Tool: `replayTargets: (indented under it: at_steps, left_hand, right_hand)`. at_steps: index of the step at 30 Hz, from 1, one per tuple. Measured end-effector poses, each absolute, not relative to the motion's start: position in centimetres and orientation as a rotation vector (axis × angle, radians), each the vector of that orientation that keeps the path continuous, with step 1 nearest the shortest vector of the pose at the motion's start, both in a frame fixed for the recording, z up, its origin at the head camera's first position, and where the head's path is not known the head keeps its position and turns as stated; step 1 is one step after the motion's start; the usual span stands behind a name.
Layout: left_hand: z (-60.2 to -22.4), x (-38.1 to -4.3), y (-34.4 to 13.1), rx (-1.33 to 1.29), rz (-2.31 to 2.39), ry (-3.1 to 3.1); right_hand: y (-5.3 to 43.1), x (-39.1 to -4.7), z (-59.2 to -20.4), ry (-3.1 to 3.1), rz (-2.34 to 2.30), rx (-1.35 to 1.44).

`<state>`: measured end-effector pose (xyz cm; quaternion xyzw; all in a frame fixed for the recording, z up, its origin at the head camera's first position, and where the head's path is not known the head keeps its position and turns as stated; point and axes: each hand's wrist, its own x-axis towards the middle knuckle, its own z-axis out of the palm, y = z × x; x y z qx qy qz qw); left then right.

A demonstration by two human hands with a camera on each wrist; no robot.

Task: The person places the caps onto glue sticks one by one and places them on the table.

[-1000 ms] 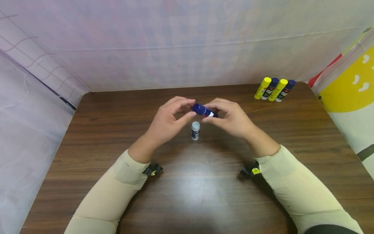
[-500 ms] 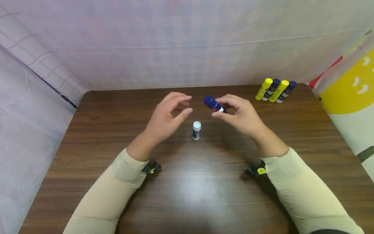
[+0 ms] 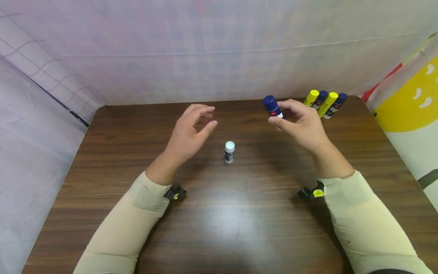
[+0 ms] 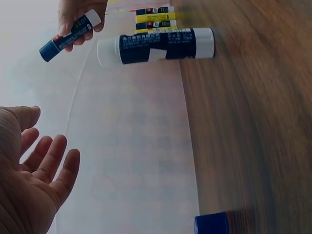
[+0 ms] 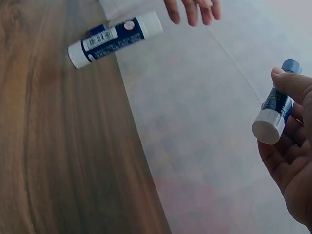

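My right hand (image 3: 302, 123) grips a glue stick (image 3: 272, 105) with a dark blue cap and a white base, raised off the table and tilted. Thumb and fingers wrap its lower half in the right wrist view. An uncapped glue stick (image 3: 229, 152) with a white top stands upright on the table between the hands; its navy label (image 4: 157, 46) shows large in the left wrist view. To its left hovers my left hand (image 3: 189, 131), palm inward, fingers loosely bent and holding nothing. A loose blue cap (image 4: 211, 224) sits on the table, hidden in the head view.
Several glue sticks, yellow (image 3: 327, 104) and dark blue (image 3: 335, 105), stand in a row at the back right of the wooden table (image 3: 219, 228), partly behind the right hand. A pale curtain (image 3: 171, 57) hangs along the back edge.
My right hand has carried the capped glue stick right and back, towards the row. My left hand has drawn slightly left, away from it. The uncapped stick has stayed in place.
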<state>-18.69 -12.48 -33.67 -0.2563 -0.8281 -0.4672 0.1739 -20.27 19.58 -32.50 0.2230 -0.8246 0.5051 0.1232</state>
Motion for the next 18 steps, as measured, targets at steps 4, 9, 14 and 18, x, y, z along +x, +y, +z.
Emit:
replayTargets:
  at_steps: [4,9,14,18]
  left_hand:
    - [-33.6,-19.0,-13.0,-0.644,-1.341,-2.380]
    - [-33.8,-19.4,-13.6,-0.548,-1.381,-2.406]
    - [-34.3,-19.6,-14.1,-0.498,-1.390,-2.430]
    - [-34.7,-19.8,-14.5,-0.457,-1.388,-2.443]
  right_hand:
    - [20.2,-20.6,-32.4,-2.392,1.470,0.610]
    - [20.9,-21.0,-32.3,-2.375,1.516,0.550]
    - [21.6,-21.5,-32.3,-2.345,1.542,0.470]
    - [22.3,-22.0,-32.4,-2.298,1.593,0.367]
